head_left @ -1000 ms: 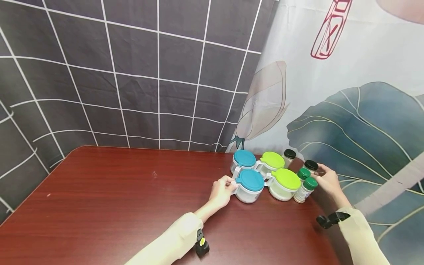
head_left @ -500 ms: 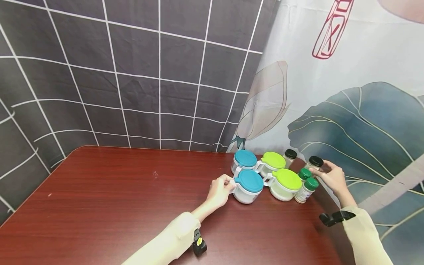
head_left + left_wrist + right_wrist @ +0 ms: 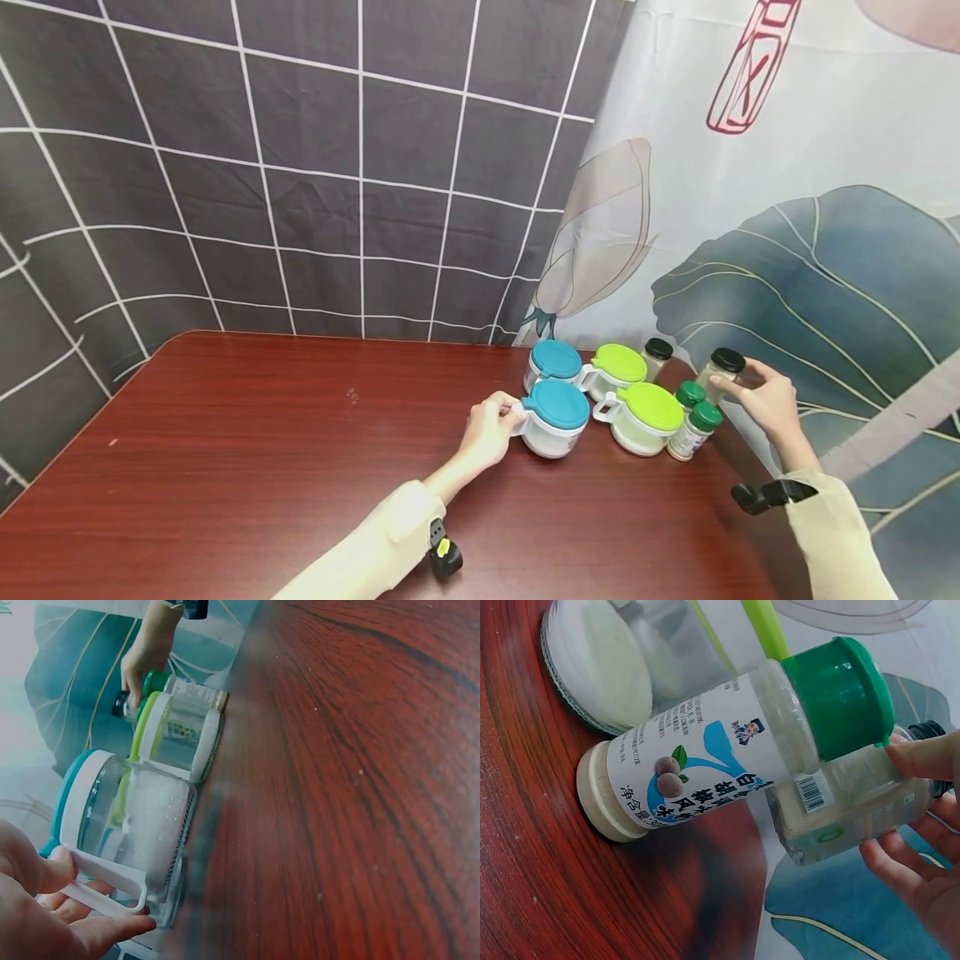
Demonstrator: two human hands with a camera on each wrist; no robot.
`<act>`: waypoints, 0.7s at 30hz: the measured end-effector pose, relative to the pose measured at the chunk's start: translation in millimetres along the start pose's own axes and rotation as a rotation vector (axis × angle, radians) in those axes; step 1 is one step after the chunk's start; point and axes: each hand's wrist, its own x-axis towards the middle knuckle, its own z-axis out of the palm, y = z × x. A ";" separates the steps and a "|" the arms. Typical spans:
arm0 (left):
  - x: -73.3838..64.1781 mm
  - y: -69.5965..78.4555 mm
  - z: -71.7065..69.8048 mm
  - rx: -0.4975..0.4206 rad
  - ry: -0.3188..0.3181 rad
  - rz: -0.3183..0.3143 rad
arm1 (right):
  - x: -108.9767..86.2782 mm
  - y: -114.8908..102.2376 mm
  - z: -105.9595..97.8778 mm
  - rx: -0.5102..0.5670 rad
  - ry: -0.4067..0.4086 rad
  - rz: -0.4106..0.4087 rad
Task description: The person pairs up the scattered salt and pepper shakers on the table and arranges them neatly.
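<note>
My left hand point(image 3: 487, 429) grips the white handle point(image 3: 112, 881) of the front blue-lidded seasoning jar point(image 3: 555, 421), a clear pot with white powder inside. Between thumb and fingers, my right hand point(image 3: 768, 404) holds a black-capped spice bottle point(image 3: 847, 799) with pale contents. Just left of that bottle stand two green-capped bottles; the nearer one, a white-labelled pepper bottle point(image 3: 705, 757), fills the middle of the right wrist view. A lime-lidded jar point(image 3: 648, 412) sits between the blue-lidded jar and the green caps.
Behind the front row stand another blue-lidded jar point(image 3: 553, 362), a second lime-lidded jar point(image 3: 618, 367) and a black-capped bottle point(image 3: 657, 357). The dark red table point(image 3: 262, 450) stretches left. Grey gridded cloth point(image 3: 315, 167) and a printed white curtain point(image 3: 675, 108) hang behind and to the right.
My left hand has drawn the front blue-lidded jar a little left, widening the gap to the lime-lidded one. My right hand has carried the black-capped bottle to the right and slightly up in view.
</note>
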 end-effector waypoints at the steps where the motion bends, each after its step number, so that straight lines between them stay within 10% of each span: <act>1: -0.1 -0.2 -0.7 0.000 0.003 -0.002 | -3.6 -7.6 -4.0 0.010 -0.010 -0.007; 21: -5.4 0.4 -19.5 -0.008 0.006 -0.021 | -10.5 -37.1 -18.1 0.002 0.001 -0.072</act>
